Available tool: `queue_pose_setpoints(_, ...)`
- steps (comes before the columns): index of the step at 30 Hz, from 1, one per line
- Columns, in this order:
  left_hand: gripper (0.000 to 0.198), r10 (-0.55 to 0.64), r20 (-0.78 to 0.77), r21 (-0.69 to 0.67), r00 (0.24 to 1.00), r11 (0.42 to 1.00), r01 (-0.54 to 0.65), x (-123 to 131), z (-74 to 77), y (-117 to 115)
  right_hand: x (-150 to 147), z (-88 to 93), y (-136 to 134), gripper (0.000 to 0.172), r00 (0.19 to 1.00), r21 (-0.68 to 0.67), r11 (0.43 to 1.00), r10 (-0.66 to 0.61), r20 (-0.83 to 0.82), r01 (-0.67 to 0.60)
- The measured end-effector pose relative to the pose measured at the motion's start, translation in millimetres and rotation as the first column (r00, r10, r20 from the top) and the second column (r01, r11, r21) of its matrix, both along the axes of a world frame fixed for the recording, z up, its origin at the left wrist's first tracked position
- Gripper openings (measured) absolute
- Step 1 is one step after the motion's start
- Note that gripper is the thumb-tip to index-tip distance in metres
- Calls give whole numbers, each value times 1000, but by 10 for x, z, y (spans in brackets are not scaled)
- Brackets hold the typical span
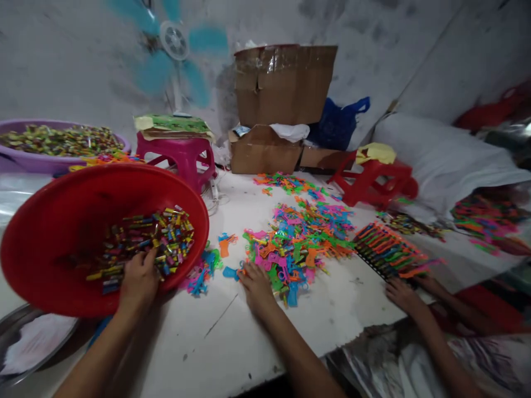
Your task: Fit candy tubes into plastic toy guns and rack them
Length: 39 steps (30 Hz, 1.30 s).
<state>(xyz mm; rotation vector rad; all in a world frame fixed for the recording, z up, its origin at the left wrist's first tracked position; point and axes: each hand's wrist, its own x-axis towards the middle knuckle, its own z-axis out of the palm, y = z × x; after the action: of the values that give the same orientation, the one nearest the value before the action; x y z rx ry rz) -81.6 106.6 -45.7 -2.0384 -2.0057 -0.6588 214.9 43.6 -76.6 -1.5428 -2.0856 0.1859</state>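
Note:
My left hand is inside a tilted red basin, low on its near side. Its fingers curl down among small, shiny, tube-shaped wrapped pieces; what the fingertips hold is hidden. My right hand is at the left edge of a heap of colourful plastic toy guns. Its fingertips close on a blue and orange toy gun, whose blue grip sticks out to the left. Between my hands lie a few more toy guns, an orange one and a blue and pink cluster.
At right, a co-worker's hands touch a black rack lined with toy guns. Behind are a pink stool, a red stool, cardboard boxes and a spinning fan. A purple basin stands left; a metal bowl sits nearer.

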Motion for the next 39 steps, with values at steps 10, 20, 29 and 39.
queue_pose_setpoints(10,35,-321,438,185,839,946,265,671,-189,-891,-968,213,-305,44,479,-372,876,-196,-855,-306)
queue_pose_setpoints(20,54,-314,537,167,783,949,266,993,-798,-1143,-1164,98,-299,29,626,-180,968,-30,-779,-177)
queue_pose_setpoints(29,67,47,911,-69,410,997,39,820,-256,-1372,-975,-84,-66,39,351,-407,912,-363,-863,-59)
queue_pose_setpoints(39,33,522,674,-185,-523,805,564,1153,40,-1309,-1099,118,-441,18,415,-203,978,-163,-895,-54)
